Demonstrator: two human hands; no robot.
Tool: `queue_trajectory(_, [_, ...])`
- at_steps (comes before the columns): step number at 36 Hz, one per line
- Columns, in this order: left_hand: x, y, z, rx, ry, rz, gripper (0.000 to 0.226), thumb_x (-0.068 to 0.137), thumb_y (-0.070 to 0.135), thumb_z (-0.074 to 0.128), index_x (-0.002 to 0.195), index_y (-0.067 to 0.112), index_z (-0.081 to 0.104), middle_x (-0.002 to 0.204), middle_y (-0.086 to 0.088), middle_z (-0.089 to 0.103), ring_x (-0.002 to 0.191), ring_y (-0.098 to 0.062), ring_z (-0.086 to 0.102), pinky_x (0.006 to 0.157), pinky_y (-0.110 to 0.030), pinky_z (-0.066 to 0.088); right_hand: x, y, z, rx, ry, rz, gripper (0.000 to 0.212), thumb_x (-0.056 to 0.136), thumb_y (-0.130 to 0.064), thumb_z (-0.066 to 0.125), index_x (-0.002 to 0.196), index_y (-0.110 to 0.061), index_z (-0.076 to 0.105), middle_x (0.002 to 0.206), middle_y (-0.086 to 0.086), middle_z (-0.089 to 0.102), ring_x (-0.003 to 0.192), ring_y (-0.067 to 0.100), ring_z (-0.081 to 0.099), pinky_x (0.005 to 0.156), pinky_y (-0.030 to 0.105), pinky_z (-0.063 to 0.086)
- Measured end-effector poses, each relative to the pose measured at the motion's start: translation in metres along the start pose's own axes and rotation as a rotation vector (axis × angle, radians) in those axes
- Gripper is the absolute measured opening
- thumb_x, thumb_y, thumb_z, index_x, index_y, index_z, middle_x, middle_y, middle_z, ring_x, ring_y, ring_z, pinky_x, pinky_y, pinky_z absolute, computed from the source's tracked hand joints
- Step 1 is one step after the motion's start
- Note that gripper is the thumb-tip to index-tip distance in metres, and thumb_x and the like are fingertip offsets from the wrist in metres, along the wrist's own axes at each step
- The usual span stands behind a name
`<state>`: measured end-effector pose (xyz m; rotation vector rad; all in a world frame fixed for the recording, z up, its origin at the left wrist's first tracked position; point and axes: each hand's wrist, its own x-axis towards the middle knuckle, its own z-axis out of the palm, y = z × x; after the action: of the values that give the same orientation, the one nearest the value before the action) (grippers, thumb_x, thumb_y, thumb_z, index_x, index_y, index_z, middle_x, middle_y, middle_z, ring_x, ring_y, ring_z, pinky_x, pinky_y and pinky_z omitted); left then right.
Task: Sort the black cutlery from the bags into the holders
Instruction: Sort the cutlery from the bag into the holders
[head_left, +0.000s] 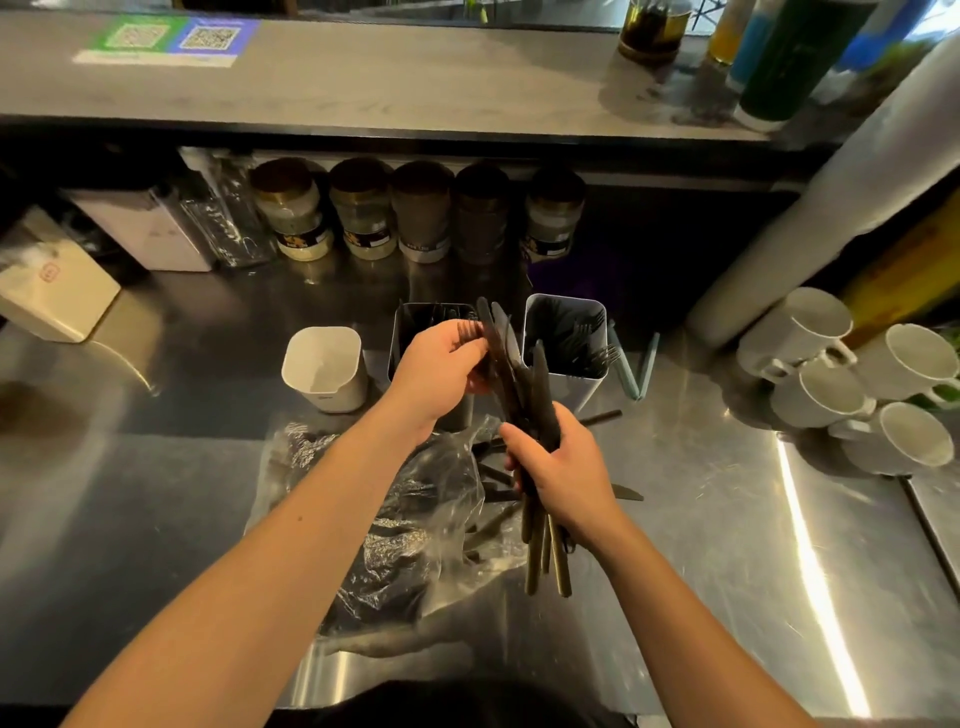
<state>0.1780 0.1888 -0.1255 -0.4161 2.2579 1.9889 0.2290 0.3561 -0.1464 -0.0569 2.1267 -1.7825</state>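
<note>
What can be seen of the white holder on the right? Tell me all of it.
The right white holder is a tall, rounded-square container, plastic by its look, standing upright on the steel counter behind the person's right hand. It is open-topped and already holds black forks, tines up and leaning right. A darker holder stands close on its left. Neither hand touches it.

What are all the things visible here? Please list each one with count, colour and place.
holders: three, white, back of the steel counter; right one holds forks, left one looks empty
cutlery bundle: one, black, in the right hand
plastic bag: one, clear, counter centre, cutlery inside
jars: five, dark lids, under the shelf
cups: about five, white, right side
bottles: several, green, blue, yellow, upper shelf
left hand: pulls one piece from the bundle
right hand: grips the bundle
</note>
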Motion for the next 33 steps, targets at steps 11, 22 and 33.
queue_trajectory(11, [-0.004, 0.003, 0.013, -0.112, 0.070, -0.045, 0.021, 0.106, 0.022, 0.044, 0.111, 0.015, 0.063, 0.105, -0.008, 0.070, 0.097, -0.020, 0.070, 0.080, -0.034, 0.060, 0.000, 0.002, -0.002, 0.060, 0.012, 0.029, 0.013, 0.098, -0.026, 0.063, 0.106, -0.016, 0.059, 0.073, 0.005, 0.066, 0.058, 0.017, 0.059, 0.057, 0.029, 0.054])
queue_trajectory(22, [-0.006, -0.002, 0.023, 0.017, 0.232, 0.063, 0.012, 0.096, 0.024, 0.066, 0.101, 0.020, 0.056, 0.089, -0.003, 0.064, 0.074, -0.010, 0.063, 0.071, -0.024, 0.054, 0.000, 0.006, -0.004, -0.012, 0.027, 0.012, 0.010, 0.098, -0.028, 0.062, 0.106, -0.023, 0.058, 0.075, 0.003, 0.067, 0.060, 0.016, 0.063, 0.060, 0.034, 0.059])
queue_trajectory(33, [-0.005, 0.010, 0.022, 0.022, 0.128, 0.190, 0.005, 0.096, 0.021, 0.064, 0.093, 0.021, 0.061, 0.087, -0.001, 0.067, 0.076, -0.006, 0.068, 0.069, -0.017, 0.055, 0.001, 0.004, -0.006, -0.138, 0.054, -0.023, 0.004, 0.100, -0.031, 0.056, 0.099, -0.027, 0.057, 0.079, 0.012, 0.068, 0.061, 0.016, 0.063, 0.061, 0.037, 0.058])
